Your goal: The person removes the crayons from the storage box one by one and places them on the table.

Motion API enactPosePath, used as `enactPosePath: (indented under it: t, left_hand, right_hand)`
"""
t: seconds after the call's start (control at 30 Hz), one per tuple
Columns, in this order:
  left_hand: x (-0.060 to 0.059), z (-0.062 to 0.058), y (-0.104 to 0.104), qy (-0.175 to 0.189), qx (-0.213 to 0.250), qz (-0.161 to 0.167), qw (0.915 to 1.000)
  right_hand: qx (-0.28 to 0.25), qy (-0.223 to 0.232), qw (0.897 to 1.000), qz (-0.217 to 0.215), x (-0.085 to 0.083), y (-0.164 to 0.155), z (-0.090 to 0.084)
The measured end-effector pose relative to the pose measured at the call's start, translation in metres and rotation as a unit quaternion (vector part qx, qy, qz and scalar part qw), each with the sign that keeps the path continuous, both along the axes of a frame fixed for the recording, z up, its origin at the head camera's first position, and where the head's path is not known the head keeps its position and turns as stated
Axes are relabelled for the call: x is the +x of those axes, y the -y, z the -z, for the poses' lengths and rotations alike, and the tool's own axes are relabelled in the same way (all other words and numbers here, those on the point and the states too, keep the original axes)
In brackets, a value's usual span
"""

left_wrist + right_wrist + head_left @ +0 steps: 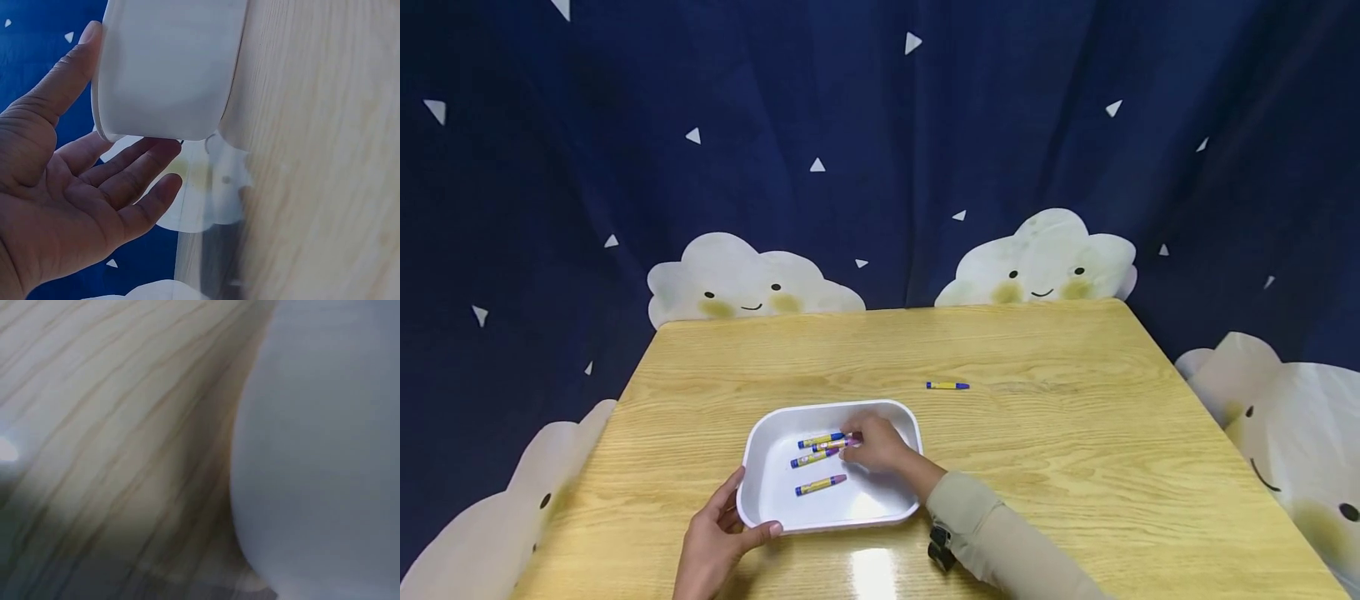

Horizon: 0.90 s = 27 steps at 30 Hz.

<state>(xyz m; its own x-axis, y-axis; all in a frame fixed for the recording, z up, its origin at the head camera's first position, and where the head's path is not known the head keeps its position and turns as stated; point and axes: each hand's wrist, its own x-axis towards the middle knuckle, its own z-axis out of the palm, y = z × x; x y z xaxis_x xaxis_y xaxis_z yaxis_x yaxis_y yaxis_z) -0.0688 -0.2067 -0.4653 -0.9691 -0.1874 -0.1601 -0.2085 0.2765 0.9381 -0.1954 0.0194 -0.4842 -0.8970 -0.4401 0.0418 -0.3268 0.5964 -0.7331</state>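
Note:
On the table sits a white tray (pixel 767 500) with several yellow-wrapped crayons inside. My left hand (pixel 711 542) grips its near left corner, thumb at the front rim and fingers against the left side; the left wrist view shows this hand (pixel 87 169) against the tray wall (pixel 169 75). My right hand (pixel 878 443) reaches into the tray and pinches a crayon (pixel 833 446) by its reddish tip, partly hidden by the fingers. Beside it lie a blue-tipped crayon (pixel 820 440) and a purple-tipped crayon (pixel 812 458). A pink-tipped crayon (pixel 820 485) lies nearer the front.
Another blue crayon (pixel 947 386) lies on the wooden table (pixel 1075 433), beyond the tray to the right. A dark blue curtain (pixel 880 167) with cloud shapes hangs behind the table. The right wrist view is blurred, showing tray wall (pixel 319 456) and wood grain.

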Motion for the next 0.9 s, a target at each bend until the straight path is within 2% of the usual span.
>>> enactPosePath:
  t: [0.13,0.37,0.53,0.63,0.8,0.9]
  left_hand:
    - [0.0010,-0.0001,0.0010,-0.007,0.000,-0.001,1.0000]
    - [0.0012,0.0012,0.0017,-0.002,-0.022,0.004,0.9998]
    - [0.0000,0.0001,0.0020,0.004,-0.032,-0.002,0.9995]
    - [-0.0007,0.0002,0.0018,0.002,-0.028,0.000,0.9996]
    - [-0.0011,0.0010,0.0013,0.008,-0.035,0.001,0.9994]
    - [-0.0010,0.0010,0.0005,0.017,-0.042,0.001,0.9990]
  right_hand:
    - [0.023,-0.019,1.000,-0.002,0.0019,0.0025,0.0018]
    - [0.093,-0.017,0.992,0.081,0.0061,0.0052,-0.0016]
    - [0.130,-0.024,0.986,0.102,0.0044,0.0077,-0.0025]
    - [0.107,-0.030,0.989,0.097,0.0034,0.0071,-0.0031]
    - [0.043,-0.038,0.996,0.064,0.0027,0.0052,-0.0030]
    - [0.037,-0.039,0.997,0.060,0.0032,0.0040,-0.0028]
